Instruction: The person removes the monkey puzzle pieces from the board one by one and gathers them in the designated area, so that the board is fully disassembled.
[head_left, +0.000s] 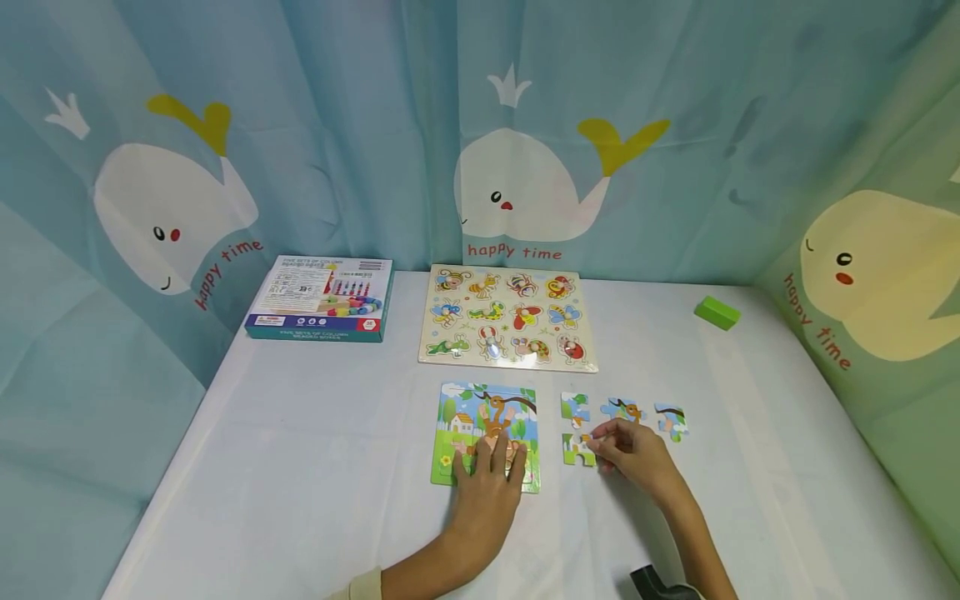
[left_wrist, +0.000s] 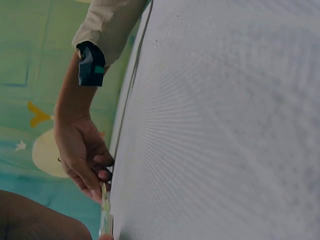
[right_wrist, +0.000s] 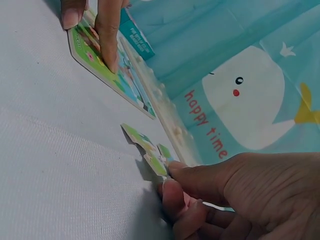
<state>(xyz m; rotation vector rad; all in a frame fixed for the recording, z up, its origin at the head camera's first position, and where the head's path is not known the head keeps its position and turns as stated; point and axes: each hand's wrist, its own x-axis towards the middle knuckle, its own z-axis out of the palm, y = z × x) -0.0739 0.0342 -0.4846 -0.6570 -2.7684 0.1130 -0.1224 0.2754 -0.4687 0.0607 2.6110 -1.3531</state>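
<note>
My left hand [head_left: 486, 504] rests with spread fingers on the lower part of a square picture puzzle [head_left: 452, 408], which shows a brown animal, a house and trees. To its right, my right hand [head_left: 636, 454] pinches the right edge of a green and white puzzle piece [head_left: 573, 450] between thumb and finger. In the right wrist view this puzzle piece [right_wrist: 156, 164] is slightly tilted, its near edge off the cloth. Behind it lie three more loose pieces: a left one [head_left: 575, 407], a middle one [head_left: 618, 407] partly behind my right hand, and a right one [head_left: 672, 419].
Farther back lies a wooden insect puzzle board [head_left: 507, 315]. A boxed bead set [head_left: 321, 298] sits at the back left, and a green block [head_left: 717, 312] at the back right. White cloth [head_left: 300, 467] covers the table; blue whale-print curtains [head_left: 360, 150] surround it.
</note>
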